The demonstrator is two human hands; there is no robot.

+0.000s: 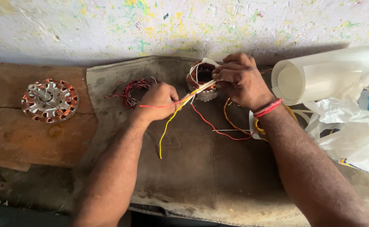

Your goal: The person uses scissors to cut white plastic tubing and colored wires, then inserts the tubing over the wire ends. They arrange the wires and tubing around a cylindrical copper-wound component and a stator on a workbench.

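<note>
Pinching red and yellow insulated wire leads (180, 103) with my left hand (158, 101), my right hand (239, 80) clamped on the round copper-wound motor stator (202, 82) at the grey mat's (184, 168) back edge, near a white plastic sheet roll (323, 73).

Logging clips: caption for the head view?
Left hand and right hand pull coloured wires from a wound stator on a worn mat.

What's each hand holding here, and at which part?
Left hand pinches the bundle of red, yellow and white lead wires partway along. Right hand grips the same bundle near the wound stator.
</note>
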